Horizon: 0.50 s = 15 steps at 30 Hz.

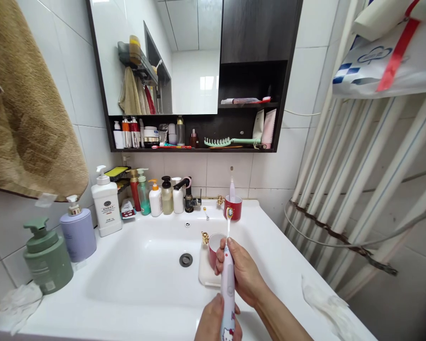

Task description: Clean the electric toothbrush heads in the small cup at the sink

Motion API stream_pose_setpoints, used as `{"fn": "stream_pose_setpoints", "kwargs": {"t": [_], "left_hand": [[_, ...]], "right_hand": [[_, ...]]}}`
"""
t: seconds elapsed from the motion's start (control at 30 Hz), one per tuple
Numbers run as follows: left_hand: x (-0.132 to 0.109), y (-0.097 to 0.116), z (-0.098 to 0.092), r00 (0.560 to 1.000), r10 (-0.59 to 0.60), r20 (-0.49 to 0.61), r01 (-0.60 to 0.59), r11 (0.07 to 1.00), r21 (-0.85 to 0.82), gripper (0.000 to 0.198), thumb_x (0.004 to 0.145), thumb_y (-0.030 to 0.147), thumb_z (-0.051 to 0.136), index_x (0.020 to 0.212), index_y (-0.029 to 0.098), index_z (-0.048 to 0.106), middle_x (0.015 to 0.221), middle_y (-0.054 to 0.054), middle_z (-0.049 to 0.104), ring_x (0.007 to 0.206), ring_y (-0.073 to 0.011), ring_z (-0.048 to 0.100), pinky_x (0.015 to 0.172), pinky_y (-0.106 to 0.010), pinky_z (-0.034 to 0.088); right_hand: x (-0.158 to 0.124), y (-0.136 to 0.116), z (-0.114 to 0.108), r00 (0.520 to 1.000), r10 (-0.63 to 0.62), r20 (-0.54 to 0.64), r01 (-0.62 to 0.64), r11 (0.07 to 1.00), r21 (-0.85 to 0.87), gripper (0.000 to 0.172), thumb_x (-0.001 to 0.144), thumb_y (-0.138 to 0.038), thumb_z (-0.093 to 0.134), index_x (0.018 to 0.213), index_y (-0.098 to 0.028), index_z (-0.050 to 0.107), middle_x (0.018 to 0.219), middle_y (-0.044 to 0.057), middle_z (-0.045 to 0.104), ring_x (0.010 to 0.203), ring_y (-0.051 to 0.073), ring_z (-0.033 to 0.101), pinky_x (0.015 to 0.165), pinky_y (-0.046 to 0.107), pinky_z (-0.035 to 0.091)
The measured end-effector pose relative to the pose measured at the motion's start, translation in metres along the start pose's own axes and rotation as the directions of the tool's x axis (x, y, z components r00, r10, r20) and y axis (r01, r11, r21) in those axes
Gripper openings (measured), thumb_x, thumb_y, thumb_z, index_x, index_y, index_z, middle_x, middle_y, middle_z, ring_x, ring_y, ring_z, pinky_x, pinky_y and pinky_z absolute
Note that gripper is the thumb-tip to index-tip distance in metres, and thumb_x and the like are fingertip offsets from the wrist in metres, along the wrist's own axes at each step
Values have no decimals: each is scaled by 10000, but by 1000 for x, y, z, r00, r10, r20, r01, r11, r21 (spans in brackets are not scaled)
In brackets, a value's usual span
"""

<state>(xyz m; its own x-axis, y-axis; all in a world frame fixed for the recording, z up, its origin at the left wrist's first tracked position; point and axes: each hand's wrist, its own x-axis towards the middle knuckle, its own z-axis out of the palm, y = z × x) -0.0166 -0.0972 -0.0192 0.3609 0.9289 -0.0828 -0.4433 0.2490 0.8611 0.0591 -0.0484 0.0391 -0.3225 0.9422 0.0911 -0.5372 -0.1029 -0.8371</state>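
One Hello Kitty electric toothbrush (228, 289), clasped in left hand (213, 322) and right hand (243, 272); two cups toward twelve o'clock: near red cup (212, 255), far red cup (234, 208).

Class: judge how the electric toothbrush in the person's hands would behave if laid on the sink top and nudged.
The electric toothbrush looks rigid, held upright by the right hand and left hand. Its rounded, glossy handle would probably roll and may be slippery when wet.
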Motion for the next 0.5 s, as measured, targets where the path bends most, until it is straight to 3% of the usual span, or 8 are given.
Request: {"fn": "stream_pose_setpoints", "kwargs": {"t": [0.17,0.4,0.5], "left_hand": [[3,0,-4,991,-58,121,66,996,-57,558,543,635,308,673,112,453,330,34,420,301,-59,377,355,-188,233],[2,8,2,996,-79,36,80,996,-30,552,521,639,329,663,120,454,356,25,445,329,-61,391,379,-191,248],[5,5,1,994,-89,68,87,995,38,591,516,655,299,653,107,474,343,19,437,312,-57,374,375,-190,232]], "right_hand": [[-4,6,3,999,-21,-43,27,990,140,250,683,-443,358,669,-197,401,473,-66,366,383,45,340,392,185,290],[6,1,1,996,-48,-77,54,995,81,260,681,-450,356,679,-195,405,461,-63,374,354,47,336,370,187,264],[7,-5,-1,993,-95,-75,103,989,106,264,682,-442,362,619,-187,389,440,-69,356,334,42,327,369,189,256]]}}
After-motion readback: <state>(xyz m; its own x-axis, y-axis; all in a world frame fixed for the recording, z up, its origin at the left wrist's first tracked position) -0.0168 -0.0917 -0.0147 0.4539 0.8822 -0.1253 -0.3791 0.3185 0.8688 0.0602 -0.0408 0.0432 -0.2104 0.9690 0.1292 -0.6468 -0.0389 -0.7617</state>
